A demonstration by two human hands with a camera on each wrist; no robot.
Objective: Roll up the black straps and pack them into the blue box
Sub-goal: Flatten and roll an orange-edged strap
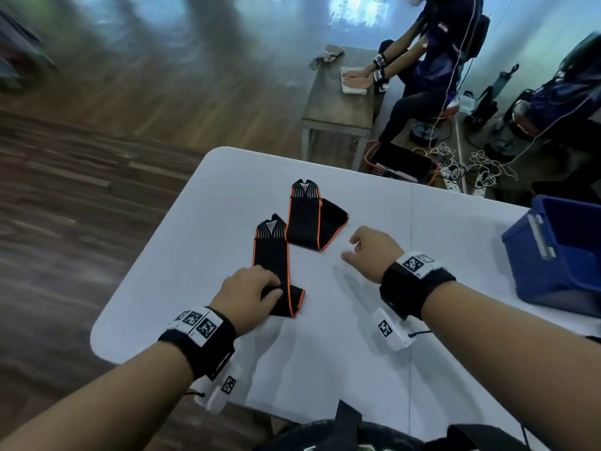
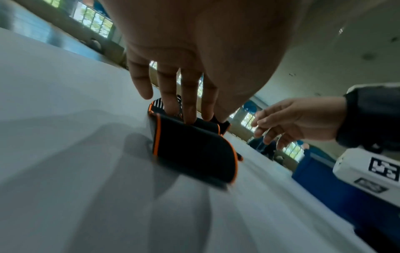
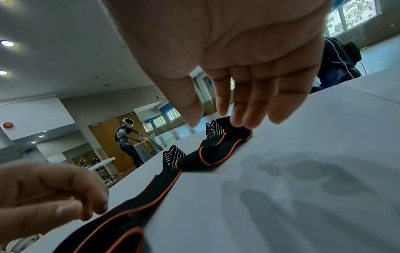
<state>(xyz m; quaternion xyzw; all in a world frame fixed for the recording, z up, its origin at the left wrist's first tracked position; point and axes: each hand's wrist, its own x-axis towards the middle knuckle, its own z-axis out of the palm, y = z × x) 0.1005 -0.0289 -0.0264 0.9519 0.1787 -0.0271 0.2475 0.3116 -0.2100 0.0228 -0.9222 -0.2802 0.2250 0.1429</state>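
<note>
Two black straps with orange edging lie on the white table (image 1: 341, 336). The near strap (image 1: 271, 255) runs toward me and doubles over at its near end. My left hand (image 1: 260, 288) pinches that doubled end between thumb and curled fingers; the left wrist view shows the fingertips (image 2: 190, 118) on the fold of the near strap (image 2: 194, 150). The far strap (image 1: 312, 219) lies folded just beyond. My right hand (image 1: 357, 249) hovers open to the right of both straps, holding nothing; in the right wrist view its fingers (image 3: 249, 118) hang above the far strap (image 3: 216, 150). The blue box (image 1: 559, 255) stands open at the table's right edge.
The table's rounded left corner (image 1: 100, 340) lies near my left wrist. Beyond the far edge another person (image 1: 429, 60) works at a small grey table (image 1: 341, 102). A black bin with an orange rim (image 1: 400, 161) and tangled cables (image 1: 471, 164) are on the floor.
</note>
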